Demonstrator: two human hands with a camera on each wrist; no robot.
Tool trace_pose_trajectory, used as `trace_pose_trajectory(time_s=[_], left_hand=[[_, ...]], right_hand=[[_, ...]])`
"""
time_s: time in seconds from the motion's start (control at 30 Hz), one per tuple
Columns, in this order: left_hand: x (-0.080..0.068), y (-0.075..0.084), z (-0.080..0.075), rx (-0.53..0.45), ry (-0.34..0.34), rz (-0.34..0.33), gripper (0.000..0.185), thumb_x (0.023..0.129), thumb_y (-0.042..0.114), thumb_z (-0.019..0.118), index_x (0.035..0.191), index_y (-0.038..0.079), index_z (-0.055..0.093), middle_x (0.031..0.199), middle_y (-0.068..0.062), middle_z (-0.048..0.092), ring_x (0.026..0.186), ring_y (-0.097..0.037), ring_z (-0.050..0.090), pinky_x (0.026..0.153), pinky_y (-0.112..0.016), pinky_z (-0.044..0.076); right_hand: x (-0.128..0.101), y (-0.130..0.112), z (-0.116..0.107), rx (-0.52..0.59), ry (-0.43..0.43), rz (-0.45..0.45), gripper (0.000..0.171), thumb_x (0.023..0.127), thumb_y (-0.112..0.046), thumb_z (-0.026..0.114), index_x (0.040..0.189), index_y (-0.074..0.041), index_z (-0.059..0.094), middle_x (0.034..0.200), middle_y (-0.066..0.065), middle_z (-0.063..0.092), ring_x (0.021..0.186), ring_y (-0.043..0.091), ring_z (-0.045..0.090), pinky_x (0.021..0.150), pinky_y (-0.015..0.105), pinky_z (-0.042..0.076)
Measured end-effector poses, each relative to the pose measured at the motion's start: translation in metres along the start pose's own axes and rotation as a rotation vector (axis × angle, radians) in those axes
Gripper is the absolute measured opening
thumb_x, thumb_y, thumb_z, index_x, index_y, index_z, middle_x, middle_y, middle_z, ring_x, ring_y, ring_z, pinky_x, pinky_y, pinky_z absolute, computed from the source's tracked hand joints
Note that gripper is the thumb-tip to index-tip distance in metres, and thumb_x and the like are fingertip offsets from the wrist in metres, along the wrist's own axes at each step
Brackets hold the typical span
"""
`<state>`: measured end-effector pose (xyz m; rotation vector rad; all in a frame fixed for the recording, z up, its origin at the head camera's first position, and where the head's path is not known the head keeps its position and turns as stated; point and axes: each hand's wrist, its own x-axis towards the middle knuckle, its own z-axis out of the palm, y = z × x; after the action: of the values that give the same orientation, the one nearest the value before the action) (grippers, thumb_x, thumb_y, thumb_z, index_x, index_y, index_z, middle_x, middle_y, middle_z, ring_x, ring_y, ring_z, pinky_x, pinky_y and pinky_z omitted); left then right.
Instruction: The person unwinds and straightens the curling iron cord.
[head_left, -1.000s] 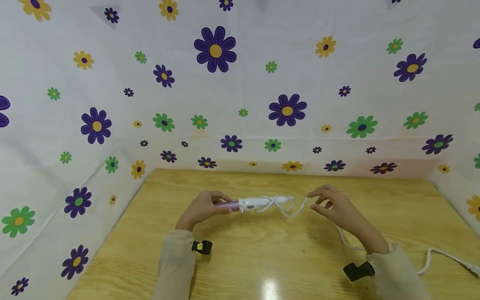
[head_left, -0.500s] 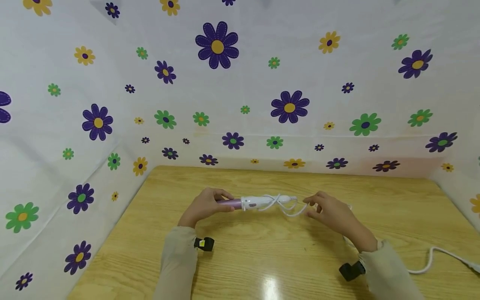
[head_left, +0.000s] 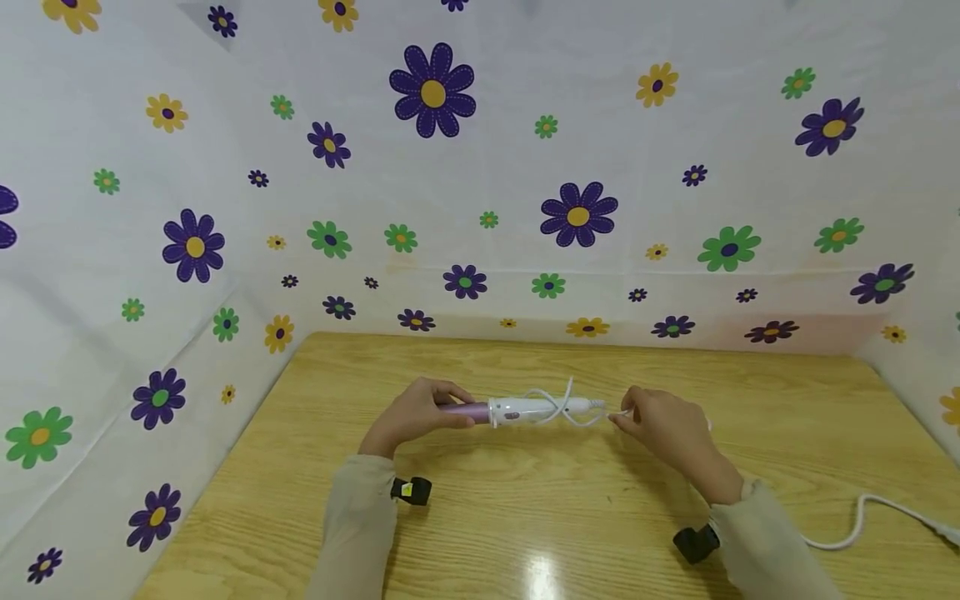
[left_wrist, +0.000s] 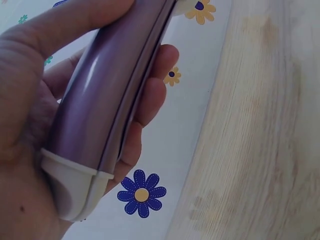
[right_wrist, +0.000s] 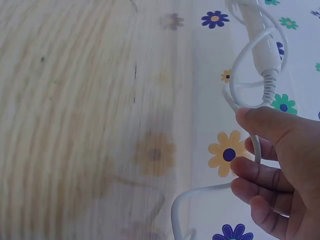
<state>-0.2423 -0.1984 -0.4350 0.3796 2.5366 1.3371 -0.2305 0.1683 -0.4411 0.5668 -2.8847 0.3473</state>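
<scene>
A hair straightener point(head_left: 517, 410) with a purple barrel and a white handle is held roughly level above the table, handle end toward the right. My left hand point(head_left: 416, 417) grips the purple barrel point(left_wrist: 107, 90); its white split tip shows near the palm in the left wrist view. White cord point(right_wrist: 200, 189) crosses in loose loops around the handle, and one loop sticks up above it. Just beyond the handle's end, my right hand point(head_left: 671, 429) pinches the cord between thumb and fingers. Part of the cord is hidden behind that hand.
The wooden table point(head_left: 525, 500) spreads beneath both hands. On the right the rest of the cord lies along the tabletop, its plug point(head_left: 947, 533) near the frame's edge. A white flower-patterned sheet point(head_left: 495, 167) stands behind and along the sides.
My right hand has shifted left and now pinches the cord close to the handle's end. A cord loop has risen above the handle. The straightener has drifted slightly right with my left hand.
</scene>
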Motion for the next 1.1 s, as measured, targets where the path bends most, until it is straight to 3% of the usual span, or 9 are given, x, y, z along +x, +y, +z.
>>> trace_pose_trajectory(time_s=[0.23, 0.43, 0.53, 0.73, 0.93, 1.1], left_hand=[[0.000, -0.003, 0.002, 0.002, -0.018, -0.030, 0.033, 0.077, 0.028, 0.082, 0.105, 0.014, 0.073, 0.100, -0.008, 0.072, 0.082, -0.017, 0.063, 0.074, -0.029, 0.050], [0.001, -0.002, 0.001, 0.025, 0.008, -0.022, 0.034, 0.076, 0.030, 0.082, 0.105, 0.015, 0.073, 0.101, -0.007, 0.072, 0.083, -0.017, 0.063, 0.074, -0.030, 0.050], [0.001, -0.002, 0.000, 0.036, 0.028, -0.012, 0.036, 0.076, 0.033, 0.082, 0.106, 0.015, 0.073, 0.102, -0.007, 0.072, 0.085, -0.017, 0.063, 0.075, -0.030, 0.050], [-0.001, -0.002, -0.003, 0.067, 0.090, -0.034, 0.036, 0.076, 0.035, 0.082, 0.106, 0.018, 0.073, 0.103, -0.006, 0.072, 0.086, -0.017, 0.064, 0.075, -0.031, 0.050], [-0.002, -0.002, -0.005, 0.053, 0.124, -0.053, 0.034, 0.076, 0.034, 0.082, 0.106, 0.020, 0.073, 0.103, -0.005, 0.072, 0.087, -0.018, 0.063, 0.077, -0.033, 0.050], [-0.003, -0.005, -0.006, 0.022, 0.127, -0.055, 0.036, 0.076, 0.034, 0.082, 0.107, 0.019, 0.073, 0.104, -0.006, 0.071, 0.088, -0.019, 0.063, 0.077, -0.033, 0.050]], right_hand=[[-0.001, 0.004, -0.008, 0.069, 0.088, 0.047, 0.025, 0.085, -0.030, 0.072, 0.088, -0.007, 0.066, 0.067, 0.000, 0.061, 0.047, 0.009, 0.042, 0.039, 0.025, 0.032], [-0.011, 0.009, -0.016, 0.154, 0.158, -0.014, 0.018, 0.082, -0.026, 0.076, 0.084, -0.011, 0.065, 0.070, -0.003, 0.063, 0.056, 0.005, 0.048, 0.045, 0.023, 0.034], [-0.021, 0.010, -0.019, 0.240, 0.139, -0.049, 0.015, 0.082, -0.024, 0.077, 0.082, -0.015, 0.065, 0.070, -0.007, 0.062, 0.058, 0.001, 0.047, 0.050, 0.021, 0.036], [-0.044, 0.016, -0.024, 0.382, 0.021, -0.086, 0.015, 0.083, -0.022, 0.075, 0.079, -0.021, 0.061, 0.072, -0.013, 0.059, 0.064, -0.004, 0.048, 0.053, 0.020, 0.040], [-0.054, 0.033, -0.023, 0.352, -0.015, -0.045, 0.016, 0.082, -0.024, 0.076, 0.077, -0.023, 0.061, 0.072, -0.014, 0.059, 0.066, -0.006, 0.048, 0.057, 0.020, 0.041], [-0.058, 0.044, -0.015, 0.226, -0.024, -0.010, 0.016, 0.079, -0.030, 0.078, 0.077, -0.025, 0.063, 0.074, -0.014, 0.061, 0.068, -0.003, 0.051, 0.058, 0.023, 0.041]])
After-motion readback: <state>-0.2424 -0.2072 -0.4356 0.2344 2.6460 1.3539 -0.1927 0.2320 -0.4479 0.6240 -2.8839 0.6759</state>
